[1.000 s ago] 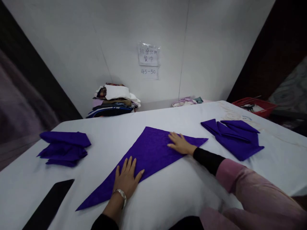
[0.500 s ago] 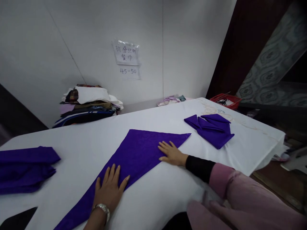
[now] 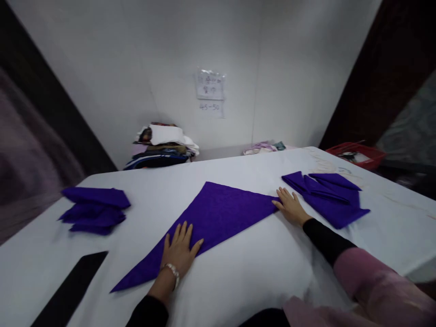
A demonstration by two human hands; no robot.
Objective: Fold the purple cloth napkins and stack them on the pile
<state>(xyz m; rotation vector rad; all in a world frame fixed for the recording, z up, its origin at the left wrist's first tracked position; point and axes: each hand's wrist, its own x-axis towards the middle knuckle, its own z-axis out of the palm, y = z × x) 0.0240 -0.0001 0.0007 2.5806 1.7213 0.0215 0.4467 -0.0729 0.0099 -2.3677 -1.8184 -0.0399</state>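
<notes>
A purple cloth napkin (image 3: 221,209), folded into a large triangle, lies flat on the white-covered table (image 3: 238,281). My left hand (image 3: 181,250) rests on its lower left part, fingers spread, a silvery bracelet at the wrist. At the napkin's right corner, my right hand (image 3: 291,206) lies palm down with its fingertips on the tip and the fingers stretched out. Just beyond that hand sits a folded purple napkin (image 3: 330,197) with several pointed layers. Over on the left is a loose stack of purple cloth (image 3: 95,209).
A black strip (image 3: 70,290) lies at the front left. Behind the table's back edge are a pile of folded clothes (image 3: 163,147) and some pinkish cloth (image 3: 262,147). A red basket (image 3: 361,154) stands at the far right. Paper signs (image 3: 210,93) hang on the wall.
My right hand has slid right along the triangle to its right corner. My left hand stays on the lower left part. The view has shifted, showing more of the table's left side.
</notes>
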